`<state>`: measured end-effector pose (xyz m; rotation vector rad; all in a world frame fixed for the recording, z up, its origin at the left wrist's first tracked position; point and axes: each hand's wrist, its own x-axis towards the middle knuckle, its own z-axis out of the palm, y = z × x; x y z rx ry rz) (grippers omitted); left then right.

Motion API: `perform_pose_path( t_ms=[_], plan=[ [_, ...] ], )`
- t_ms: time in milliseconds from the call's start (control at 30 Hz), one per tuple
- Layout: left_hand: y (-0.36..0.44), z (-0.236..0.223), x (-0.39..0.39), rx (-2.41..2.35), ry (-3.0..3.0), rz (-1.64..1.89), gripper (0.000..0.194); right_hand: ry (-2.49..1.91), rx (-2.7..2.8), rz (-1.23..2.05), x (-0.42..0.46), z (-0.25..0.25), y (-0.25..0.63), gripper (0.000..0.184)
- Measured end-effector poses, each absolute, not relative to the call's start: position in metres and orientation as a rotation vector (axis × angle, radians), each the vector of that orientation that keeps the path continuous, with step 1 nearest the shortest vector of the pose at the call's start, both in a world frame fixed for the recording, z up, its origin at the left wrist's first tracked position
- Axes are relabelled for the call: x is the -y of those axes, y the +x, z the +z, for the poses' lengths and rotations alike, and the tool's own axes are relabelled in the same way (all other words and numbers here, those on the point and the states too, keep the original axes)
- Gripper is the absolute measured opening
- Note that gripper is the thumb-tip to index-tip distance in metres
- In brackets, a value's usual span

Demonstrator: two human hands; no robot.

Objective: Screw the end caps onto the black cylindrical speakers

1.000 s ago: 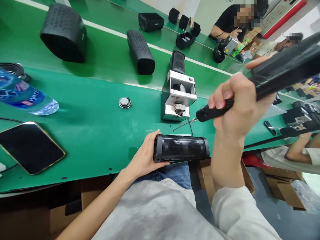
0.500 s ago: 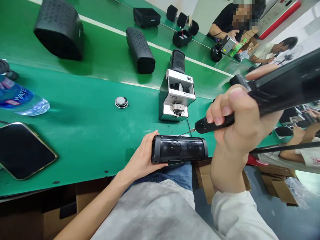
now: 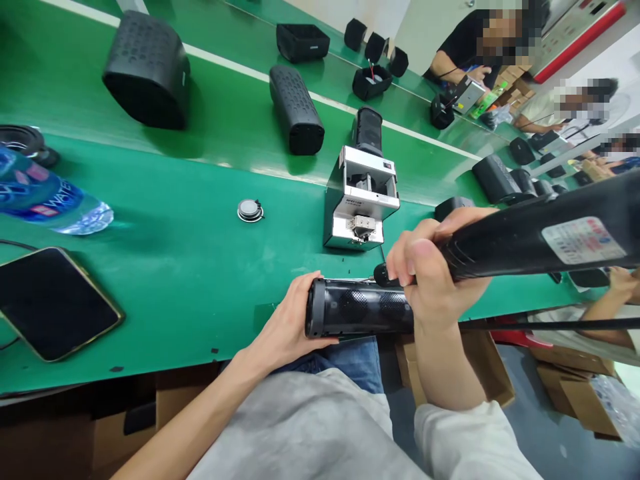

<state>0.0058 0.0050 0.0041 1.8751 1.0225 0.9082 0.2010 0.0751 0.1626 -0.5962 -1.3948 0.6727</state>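
Note:
My left hand (image 3: 295, 313) is closed round the left end of a black speaker (image 3: 360, 310) at the table's front edge. Fingers lie along its far side and the thumb along its near side. In my right hand (image 3: 430, 267) is a black electric screwdriver (image 3: 530, 230), its fingers wrapped round the front part. The thin bit points left along the speaker's far edge; whether its tip touches a screw cannot be made out. My right hand covers the speaker's right end. Just beyond stands a silver screw feeder (image 3: 367, 200).
A small round speaker driver (image 3: 250, 210) lies left of the feeder. At the left are a water bottle (image 3: 55, 197) and a phone (image 3: 60, 303). Black speaker housings (image 3: 147, 73) stand farther back. Co-workers (image 3: 465, 53) sit along the right side. Cardboard boxes (image 3: 575, 393) are on the floor.
My right hand has brought the screwdriver left and down, closer to the speaker, and its bit now lies nearly level along the far edge. My left hand keeps its hold. The view has shifted slightly.

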Motion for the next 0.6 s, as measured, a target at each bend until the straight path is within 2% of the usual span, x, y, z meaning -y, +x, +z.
perform_pose_path(
  t_ms=[400,533,600],
  plan=[
    [0.006,0.001,-0.006,-1.028,1.889,0.931,0.119,-0.563,1.380,0.779,-0.073,0.162,0.203,0.021],
    [0.006,-0.001,-0.005,-1.029,1.915,0.946,0.118,-0.590,1.398,0.860,-0.073,0.183,0.213,0.024],
    [0.006,-0.001,-0.004,-1.026,1.923,0.950,0.118,-0.590,1.339,0.764,-0.079,0.199,0.218,0.029]
  ],
)
